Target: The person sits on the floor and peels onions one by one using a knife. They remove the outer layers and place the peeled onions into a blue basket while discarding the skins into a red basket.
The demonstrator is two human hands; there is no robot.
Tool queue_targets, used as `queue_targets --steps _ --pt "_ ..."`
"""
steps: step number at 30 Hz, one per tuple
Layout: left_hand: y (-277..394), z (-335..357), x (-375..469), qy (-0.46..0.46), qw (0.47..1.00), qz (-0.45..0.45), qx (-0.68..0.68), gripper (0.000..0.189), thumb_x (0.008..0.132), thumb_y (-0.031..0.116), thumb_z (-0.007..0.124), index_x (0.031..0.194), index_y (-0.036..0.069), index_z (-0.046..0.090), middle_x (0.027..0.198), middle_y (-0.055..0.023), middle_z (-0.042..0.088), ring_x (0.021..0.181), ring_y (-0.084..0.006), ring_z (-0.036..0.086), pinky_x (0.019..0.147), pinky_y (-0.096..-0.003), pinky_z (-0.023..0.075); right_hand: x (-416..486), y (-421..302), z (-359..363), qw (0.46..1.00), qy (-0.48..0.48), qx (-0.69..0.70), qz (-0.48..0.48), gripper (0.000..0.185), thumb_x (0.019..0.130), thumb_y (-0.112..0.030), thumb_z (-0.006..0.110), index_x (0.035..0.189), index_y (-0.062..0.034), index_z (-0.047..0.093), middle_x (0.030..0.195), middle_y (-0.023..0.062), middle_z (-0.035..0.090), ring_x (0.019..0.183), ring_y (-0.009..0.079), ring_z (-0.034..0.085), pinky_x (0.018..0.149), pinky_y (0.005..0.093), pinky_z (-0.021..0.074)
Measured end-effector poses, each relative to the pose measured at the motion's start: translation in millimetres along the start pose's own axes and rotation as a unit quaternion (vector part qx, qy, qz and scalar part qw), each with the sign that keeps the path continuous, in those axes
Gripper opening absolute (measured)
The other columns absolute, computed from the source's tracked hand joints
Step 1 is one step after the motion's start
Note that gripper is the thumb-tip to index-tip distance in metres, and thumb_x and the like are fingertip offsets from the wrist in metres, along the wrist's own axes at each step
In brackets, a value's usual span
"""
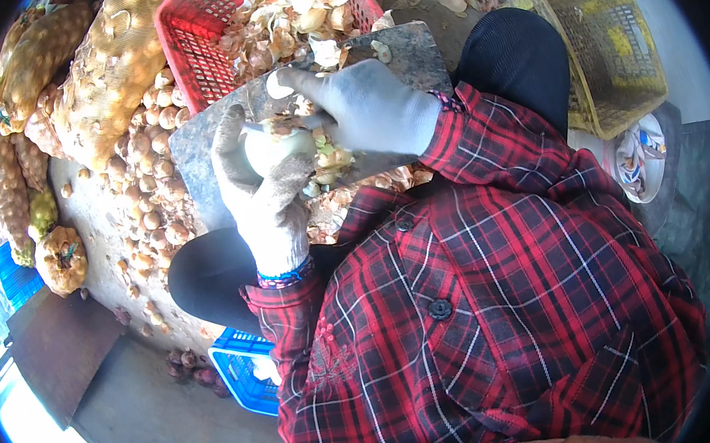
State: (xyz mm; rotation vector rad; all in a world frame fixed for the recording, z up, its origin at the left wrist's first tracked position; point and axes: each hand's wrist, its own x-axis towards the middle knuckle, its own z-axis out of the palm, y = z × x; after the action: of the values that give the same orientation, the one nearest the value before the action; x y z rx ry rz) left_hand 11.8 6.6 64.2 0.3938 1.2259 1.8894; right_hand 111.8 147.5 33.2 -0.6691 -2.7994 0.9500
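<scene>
My left hand [262, 192], in a soiled white knit glove, cups a large white onion [278, 153] over a grey stone-like board [428, 54]. The onion's pale side is bare, and brown dry skin remains at its top. In a similar glove, my right hand [370, 108] is closed on a knife [318, 121]. Its handle is hidden in the fist, and the short visible part of the blade meets the onion's right side. The extended right index finger is at a round white onion piece [278, 84] near the board's far edge. Onion trimmings [333, 159] lie beside the onion.
Beyond the board stands a red plastic crate [199, 63] of onion skins [290, 16]. Loose onions [147, 196] and filled mesh sacks [113, 72] cover the floor leftward. A yellow crate [582, 52] is at right, a blue basket [242, 386] by my left knee.
</scene>
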Motion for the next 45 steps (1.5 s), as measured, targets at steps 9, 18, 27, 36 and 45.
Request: queue_targets --steps 9,18,27,36,45 --pt "-1.5 -2.8 3.0 0.008 1.000 0.027 0.004 0.085 0.068 0.000 0.075 0.142 0.003 0.035 0.126 -0.0173 0.053 0.107 -0.0258 0.059 0.080 -0.0332 0.0572 2.1 10.4 -0.8 0.988 0.029 0.150 0.029 0.027 0.084 -0.017 0.058 0.108 -0.0086 0.066 0.085 0.0157 0.069 0.084 0.0323 0.069 0.077 0.0432 0.0541" --pt "-11.6 -10.7 4.5 -0.023 0.992 -0.050 0.113 0.076 0.082 0.008 0.072 0.145 0.000 0.030 0.128 -0.0161 0.052 0.112 -0.0221 0.057 0.097 -0.0329 0.0484 -7.4 -4.4 4.5 0.986 0.125 0.050 -0.098 0.021 0.074 -0.013 0.067 0.092 -0.0064 0.060 0.072 0.0146 0.062 0.069 0.0330 0.065 0.061 0.0430 0.0506" --pt "-17.8 -14.9 6.8 0.010 0.997 -0.017 0.080 0.056 0.083 0.007 0.072 0.132 0.002 0.044 0.109 -0.0125 0.062 0.086 -0.0226 0.066 0.072 -0.0353 0.0577 -6.6 1.9 8.3 0.995 0.041 0.000 -0.088 0.023 0.076 -0.021 0.066 0.094 -0.0067 0.062 0.076 0.0126 0.066 0.074 0.0291 0.070 0.066 0.0431 0.0544" --pt "-13.6 -18.1 -1.7 0.000 0.999 -0.050 0.003 0.077 0.070 0.000 0.076 0.137 0.001 0.040 0.110 -0.0146 0.059 0.100 -0.0247 0.063 0.076 -0.0320 0.0581 6.6 28.9 7.3 0.997 0.073 0.013 0.036 0.031 0.083 -0.014 0.062 0.113 -0.0089 0.065 0.080 0.0153 0.067 0.074 0.0307 0.068 0.068 0.0424 0.0532" --pt "-14.7 -11.4 4.3 0.013 1.000 -0.014 0.008 0.061 0.083 0.010 0.073 0.135 0.003 0.041 0.116 -0.0151 0.059 0.091 -0.0256 0.066 0.078 -0.0350 0.0576 -3.6 8.1 5.3 0.989 0.068 0.071 -0.106 0.027 0.080 -0.017 0.063 0.106 -0.0107 0.065 0.080 0.0123 0.069 0.077 0.0305 0.069 0.071 0.0433 0.0536"
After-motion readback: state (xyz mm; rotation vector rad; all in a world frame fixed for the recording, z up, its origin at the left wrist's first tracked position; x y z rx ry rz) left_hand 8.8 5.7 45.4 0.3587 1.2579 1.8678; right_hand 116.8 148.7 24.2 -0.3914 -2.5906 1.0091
